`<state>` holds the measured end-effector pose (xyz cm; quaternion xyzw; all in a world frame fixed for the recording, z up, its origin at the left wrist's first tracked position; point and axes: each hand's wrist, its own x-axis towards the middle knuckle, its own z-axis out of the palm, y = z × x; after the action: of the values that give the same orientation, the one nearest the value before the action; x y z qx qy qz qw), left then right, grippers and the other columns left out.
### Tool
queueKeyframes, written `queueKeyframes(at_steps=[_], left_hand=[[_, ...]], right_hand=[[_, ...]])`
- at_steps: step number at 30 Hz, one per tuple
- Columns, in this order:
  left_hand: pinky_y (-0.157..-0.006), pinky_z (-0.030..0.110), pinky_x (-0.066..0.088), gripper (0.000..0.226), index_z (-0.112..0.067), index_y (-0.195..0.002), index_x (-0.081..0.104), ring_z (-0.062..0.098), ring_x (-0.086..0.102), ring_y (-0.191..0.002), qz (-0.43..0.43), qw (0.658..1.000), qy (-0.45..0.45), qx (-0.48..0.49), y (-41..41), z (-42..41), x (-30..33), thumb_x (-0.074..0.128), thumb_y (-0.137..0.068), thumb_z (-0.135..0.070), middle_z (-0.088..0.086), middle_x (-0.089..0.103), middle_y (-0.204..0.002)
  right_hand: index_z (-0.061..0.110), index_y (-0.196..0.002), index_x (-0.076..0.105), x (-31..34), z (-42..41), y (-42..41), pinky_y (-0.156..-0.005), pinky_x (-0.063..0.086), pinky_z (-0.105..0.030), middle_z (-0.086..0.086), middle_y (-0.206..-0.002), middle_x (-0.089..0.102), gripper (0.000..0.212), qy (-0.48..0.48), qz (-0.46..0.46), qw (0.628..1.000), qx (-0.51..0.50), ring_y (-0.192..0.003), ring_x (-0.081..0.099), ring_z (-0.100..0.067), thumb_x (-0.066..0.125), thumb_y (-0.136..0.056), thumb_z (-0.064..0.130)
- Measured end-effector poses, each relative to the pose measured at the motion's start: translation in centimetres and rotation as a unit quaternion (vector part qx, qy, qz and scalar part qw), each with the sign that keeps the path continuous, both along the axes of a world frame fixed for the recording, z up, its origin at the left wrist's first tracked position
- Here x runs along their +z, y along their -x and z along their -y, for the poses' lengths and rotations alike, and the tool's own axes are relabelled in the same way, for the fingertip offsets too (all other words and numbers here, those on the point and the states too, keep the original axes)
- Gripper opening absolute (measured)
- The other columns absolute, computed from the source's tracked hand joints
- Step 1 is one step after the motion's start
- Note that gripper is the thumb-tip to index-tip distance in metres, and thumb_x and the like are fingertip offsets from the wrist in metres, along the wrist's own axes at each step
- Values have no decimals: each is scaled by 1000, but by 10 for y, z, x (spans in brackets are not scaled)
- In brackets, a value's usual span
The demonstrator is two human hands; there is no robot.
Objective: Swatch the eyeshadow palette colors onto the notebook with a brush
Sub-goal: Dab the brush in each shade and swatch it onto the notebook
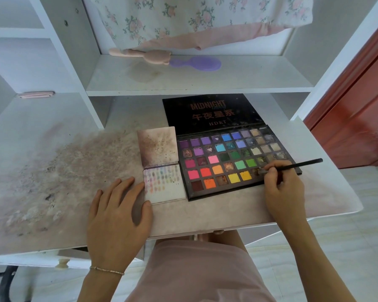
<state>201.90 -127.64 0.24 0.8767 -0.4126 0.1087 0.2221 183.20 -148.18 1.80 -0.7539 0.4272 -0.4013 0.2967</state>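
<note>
Your left hand (118, 210) rests flat at seven o'clock, steadying the notebook (164, 185). Your right hand (282, 188) pinches the brush (292, 165), loading colour from the palette (234, 162) at three o'clock. Next, carry it to a bare spot on the page.

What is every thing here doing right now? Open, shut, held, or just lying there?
Eyeshadow palette: open, lid flat back.
Notebook: open, swatch rows on its lower page.
Brush: held, tip in a pan.
Right hand: grips the brush.
Left hand: flat, fingers touching the notebook.
Purple hairbrush: lying on the shelf.
</note>
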Motion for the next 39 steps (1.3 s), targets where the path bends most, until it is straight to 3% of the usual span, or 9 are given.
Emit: queueKeyframes(at_steps=[6, 15, 18, 21, 25, 31, 35, 39], left_hand=[[-101, 52, 35, 47, -12, -106, 68, 32, 57, -112, 0, 1000, 1, -1, 0, -1, -1, 40, -80, -39, 10, 64, -116], [-102, 51, 34, 48, -13, -108, 68, 32, 56, -113, -12, 1000, -1, 1, 1, -1, 1, 39, -80, -39, 9, 64, -117], [-102, 51, 34, 48, -13, -108, 68, 31, 56, -114, -9, 1000, -4, 2, 0, -1, 0, 39, -80, -40, 9, 64, -117], [-101, 51, 35, 48, -13, -108, 68, 31, 56, -113, -6, 1000, -7, 0, -1, -1, 0, 39, -80, -40, 9, 64, -117], [-102, 51, 34, 47, -14, -107, 68, 30, 56, -114, -5, 1000, -6, 2, -1, -2, -1, 40, -80, -40, 7, 64, -117], [-102, 49, 34, 46, -14, -107, 68, 30, 57, -113, -3, 1000, -10, 0, -1, -2, -1, 40, -80, -39, 7, 64, -116], [-102, 49, 33, 46, -14, -107, 68, 30, 57, -113, -12, 1000, -14, 0, -1, -2, 0, 40, -80, -39, 7, 64, -116], [-102, 50, 35, 45, -15, -107, 68, 29, 57, -113, -18, 1000, -14, 1, -1, -2, 1, 40, -80, -38, 6, 64, -116]], right_hand=[[16, -82, 49, -1, 0, 1, -50, 39, -9, 11, -66, 52, 16, -4, -18, 1000, 8, -59, 51, -4, 45, -89, 2], [17, -82, 49, 0, 0, 1, -52, 39, -3, 10, -65, 52, 19, -9, 1, 1000, -11, -57, 50, -4, 46, -89, 0], [16, -82, 50, 2, -3, 0, -54, 39, -1, 11, -68, 53, 16, -12, 25, 999, -16, -62, 55, 2, 46, -89, 2], [17, -82, 50, 5, -8, -4, -54, 39, 0, 11, -68, 53, 8, -14, 45, 999, 1, -68, 55, 11, 42, -83, 16], [34, -79, 46, 6, -24, -18, -56, 43, -4, 15, -71, 55, 18, -27, 80, 995, 45, -71, 57, 7, 42, -81, 17], [35, -77, 49, 2, -58, -58, -55, 42, -5, 23, -74, 61, 19, -67, 104, 978, 168, -64, 57, 1, 49, -82, 17], [36, -76, 49, 3, -72, -78, -53, 42, -7, 13, -63, 60, 17, -66, 65, 970, 224, -63, 57, -3, 52, -82, 20], [39, -78, 45, 3, -75, -87, -60, 48, -14, 8, -71, 61, 30, -61, 33, 967, 246, -72, 59, -6, 56, -85, 12]])
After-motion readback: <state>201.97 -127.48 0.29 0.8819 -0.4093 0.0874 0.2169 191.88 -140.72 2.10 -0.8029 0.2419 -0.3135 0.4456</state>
